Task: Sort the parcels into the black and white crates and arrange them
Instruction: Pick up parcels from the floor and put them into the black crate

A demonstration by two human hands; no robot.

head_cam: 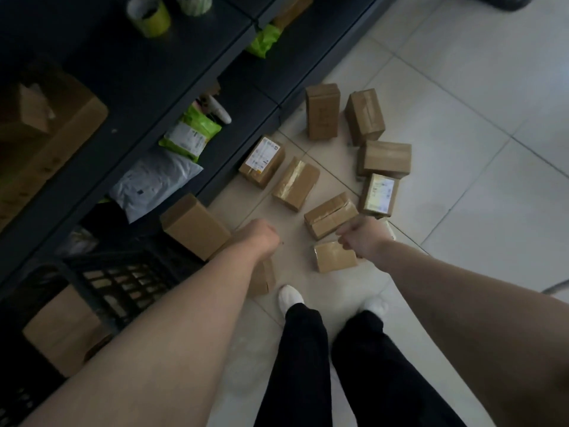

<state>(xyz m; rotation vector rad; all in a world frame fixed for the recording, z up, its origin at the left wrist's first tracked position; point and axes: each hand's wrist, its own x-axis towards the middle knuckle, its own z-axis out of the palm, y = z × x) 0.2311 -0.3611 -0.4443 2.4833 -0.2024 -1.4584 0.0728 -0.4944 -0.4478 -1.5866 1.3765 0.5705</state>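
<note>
Several brown cardboard parcels lie scattered on the tiled floor, among them a labelled parcel (262, 161) and a taped parcel (330, 214). The black crate (123, 282) stands at the lower left with a large cardboard box (61, 331) in it. My left hand (258, 237) hangs over the floor beside a plain parcel (194, 226); its fingers are hidden under the back of the hand. My right hand (361, 237) hovers with loosely curled fingers at the top edge of a small parcel (335, 257), and no grip shows. No white crate is in view.
Dark shelving (160, 87) runs along the left with green and grey mailer bags (154, 183) and tape rolls. Another parcel (264, 278) lies half under my left forearm. My feet in white socks (291, 297) stand just behind the parcels. Pale floor tiles (492, 211) spread to the right.
</note>
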